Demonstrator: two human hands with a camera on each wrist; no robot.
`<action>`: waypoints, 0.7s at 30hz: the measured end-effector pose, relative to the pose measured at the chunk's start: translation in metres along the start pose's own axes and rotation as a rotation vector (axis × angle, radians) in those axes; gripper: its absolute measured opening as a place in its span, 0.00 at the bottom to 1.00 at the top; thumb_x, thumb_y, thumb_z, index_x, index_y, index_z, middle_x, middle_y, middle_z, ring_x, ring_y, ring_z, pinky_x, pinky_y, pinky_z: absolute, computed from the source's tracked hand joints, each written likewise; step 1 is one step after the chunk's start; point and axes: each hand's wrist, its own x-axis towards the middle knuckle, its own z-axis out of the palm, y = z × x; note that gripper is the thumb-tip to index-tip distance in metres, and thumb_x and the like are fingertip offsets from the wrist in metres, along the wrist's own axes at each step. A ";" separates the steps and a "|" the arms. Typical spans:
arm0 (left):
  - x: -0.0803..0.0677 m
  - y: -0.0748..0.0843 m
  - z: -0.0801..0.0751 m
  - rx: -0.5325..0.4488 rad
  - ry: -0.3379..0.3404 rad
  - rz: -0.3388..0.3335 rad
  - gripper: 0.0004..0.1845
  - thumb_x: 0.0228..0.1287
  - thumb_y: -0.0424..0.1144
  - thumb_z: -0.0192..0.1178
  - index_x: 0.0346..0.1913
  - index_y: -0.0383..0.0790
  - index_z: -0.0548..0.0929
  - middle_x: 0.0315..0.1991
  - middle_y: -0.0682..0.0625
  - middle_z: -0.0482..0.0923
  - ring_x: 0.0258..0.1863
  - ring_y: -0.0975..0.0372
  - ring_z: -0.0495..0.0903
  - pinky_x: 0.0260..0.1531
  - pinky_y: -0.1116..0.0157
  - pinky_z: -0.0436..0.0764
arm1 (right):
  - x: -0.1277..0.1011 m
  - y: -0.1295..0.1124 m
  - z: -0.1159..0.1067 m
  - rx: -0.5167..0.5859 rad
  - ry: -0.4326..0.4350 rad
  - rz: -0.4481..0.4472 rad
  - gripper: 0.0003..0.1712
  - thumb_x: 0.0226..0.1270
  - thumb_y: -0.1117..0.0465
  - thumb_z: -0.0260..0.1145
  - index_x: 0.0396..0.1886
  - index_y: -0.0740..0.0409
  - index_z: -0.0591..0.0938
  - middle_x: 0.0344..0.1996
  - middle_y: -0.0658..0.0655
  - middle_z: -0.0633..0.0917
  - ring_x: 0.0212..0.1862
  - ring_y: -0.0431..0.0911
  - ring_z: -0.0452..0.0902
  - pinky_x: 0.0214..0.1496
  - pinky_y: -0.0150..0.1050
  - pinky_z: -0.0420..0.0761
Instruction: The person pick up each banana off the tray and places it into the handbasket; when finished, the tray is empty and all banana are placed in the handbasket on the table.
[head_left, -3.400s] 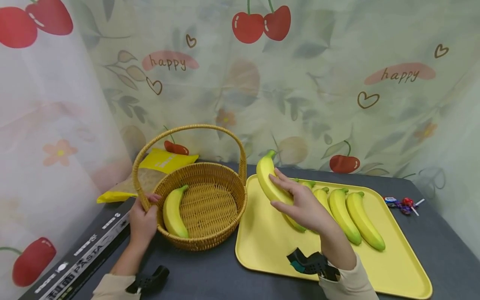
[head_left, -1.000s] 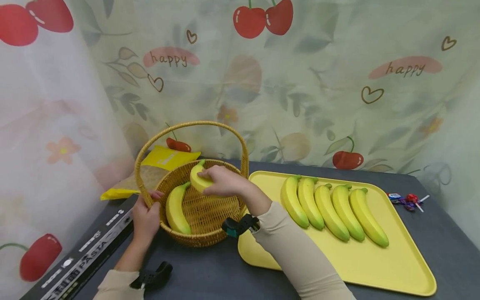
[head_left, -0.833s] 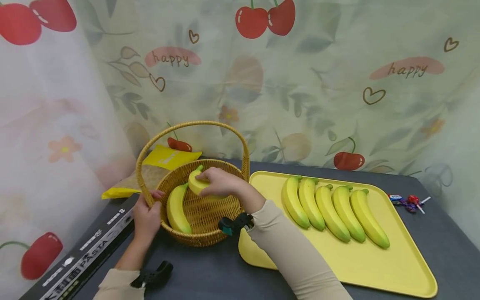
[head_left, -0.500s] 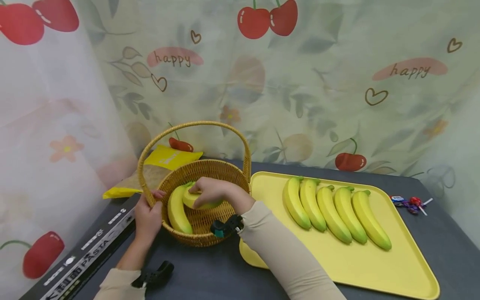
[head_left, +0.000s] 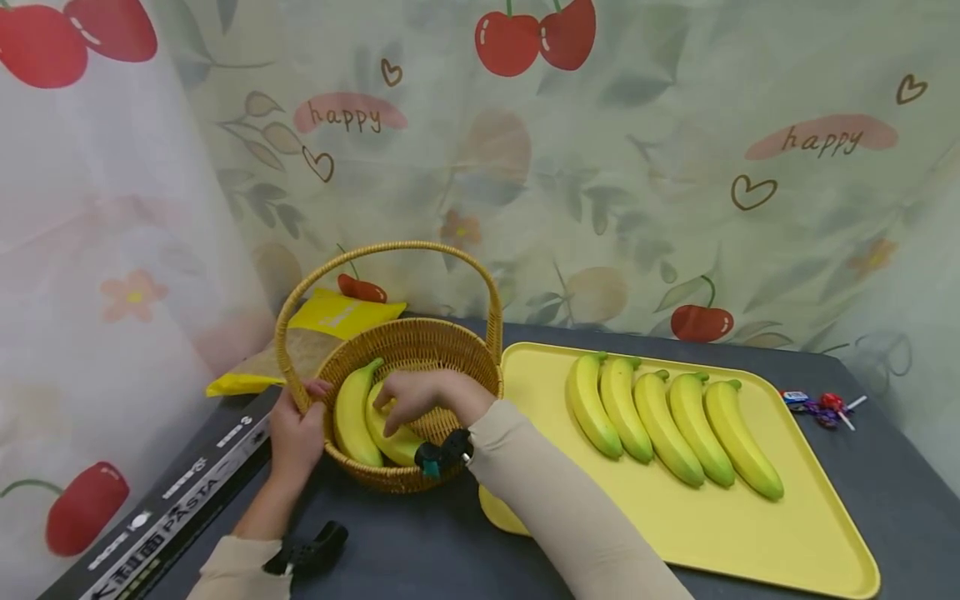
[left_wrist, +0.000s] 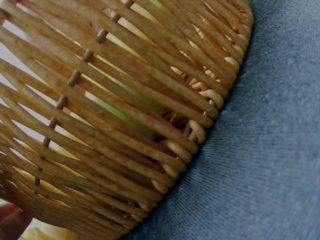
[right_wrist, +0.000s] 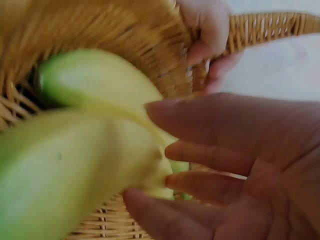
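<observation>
Second banana (head_left: 399,447) now resting in the basket (head_left: 390,479)

Left of centre, left hand (head_left: 295,431) is gripping handle (head_left: 405,246); inside, first banana (head_left: 354,417) is lying alongside second; right hand (head_left: 422,395) is letting go, fingers loosely spread. Right of frame, five more bananas (head_left: 667,429) are lying on tray (head_left: 750,542): two in, five out.

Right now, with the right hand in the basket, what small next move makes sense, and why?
I'd probably lift the right hand clear of the basket, toward the tray. Its fingers look extended, not wrapped round the banana beneath them, which lies beside another banana. Five bananas lie on the tray, and the left hand holds the basket's handle.
</observation>
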 end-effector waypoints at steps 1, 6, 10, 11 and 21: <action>0.000 0.000 0.000 0.000 0.002 -0.001 0.05 0.56 0.23 0.47 0.34 0.30 0.73 0.39 0.38 0.81 0.34 0.78 0.70 0.38 0.76 0.68 | 0.001 0.000 -0.001 0.035 -0.014 0.017 0.30 0.63 0.62 0.61 0.64 0.62 0.69 0.66 0.58 0.69 0.51 0.41 0.73 0.45 0.28 0.73; 0.001 -0.001 -0.001 0.000 0.001 -0.001 0.05 0.56 0.24 0.47 0.34 0.30 0.73 0.39 0.38 0.81 0.34 0.78 0.70 0.38 0.77 0.68 | 0.005 0.003 -0.006 0.240 -0.011 0.066 0.28 0.63 0.66 0.60 0.64 0.65 0.69 0.66 0.61 0.67 0.45 0.38 0.76 0.40 0.29 0.77; 0.001 -0.002 0.000 0.007 0.001 -0.007 0.05 0.55 0.24 0.47 0.34 0.30 0.73 0.39 0.38 0.81 0.33 0.78 0.70 0.37 0.77 0.68 | 0.007 0.004 -0.005 0.244 0.064 0.073 0.06 0.61 0.68 0.62 0.34 0.68 0.82 0.26 0.55 0.79 0.22 0.36 0.67 0.28 0.28 0.72; 0.001 -0.002 0.000 0.010 0.001 -0.007 0.05 0.55 0.25 0.47 0.34 0.30 0.73 0.39 0.38 0.81 0.33 0.78 0.70 0.37 0.77 0.68 | 0.008 0.004 -0.004 0.240 0.078 0.085 0.08 0.60 0.68 0.63 0.23 0.66 0.80 0.18 0.52 0.73 0.19 0.37 0.63 0.26 0.29 0.70; 0.001 -0.002 0.000 0.016 0.006 -0.002 0.06 0.55 0.24 0.47 0.34 0.30 0.73 0.39 0.38 0.81 0.33 0.78 0.70 0.37 0.76 0.68 | 0.015 0.006 0.005 0.253 0.108 0.230 0.23 0.57 0.64 0.67 0.09 0.56 0.66 0.09 0.50 0.68 0.17 0.41 0.65 0.25 0.30 0.71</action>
